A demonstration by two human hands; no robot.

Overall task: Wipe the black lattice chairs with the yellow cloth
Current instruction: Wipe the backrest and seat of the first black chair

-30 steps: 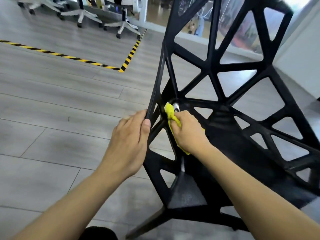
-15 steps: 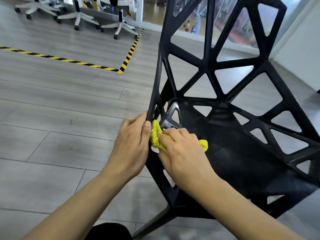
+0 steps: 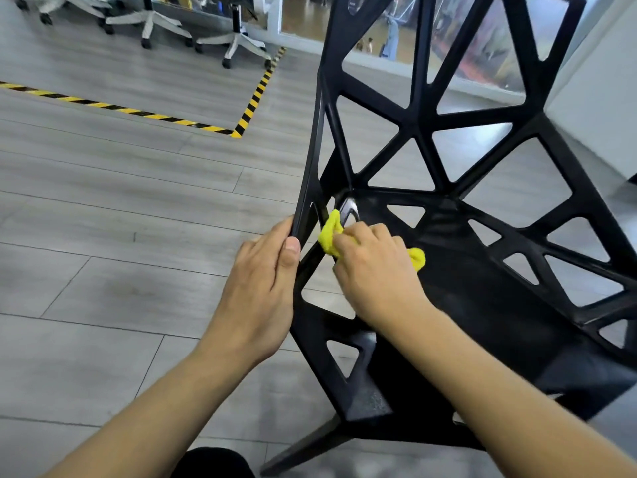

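At the chair's left edge, we grip the frame with our left hand, thumb along the strut. Our right hand bunches the cloth against the inner corner where seat meets back. Beyond lie floor tape and office chairs.

We have one head-worn wide-angle view, looking forward and down from close above the hands and the black lattice chair, with grey floor stretching beyond.
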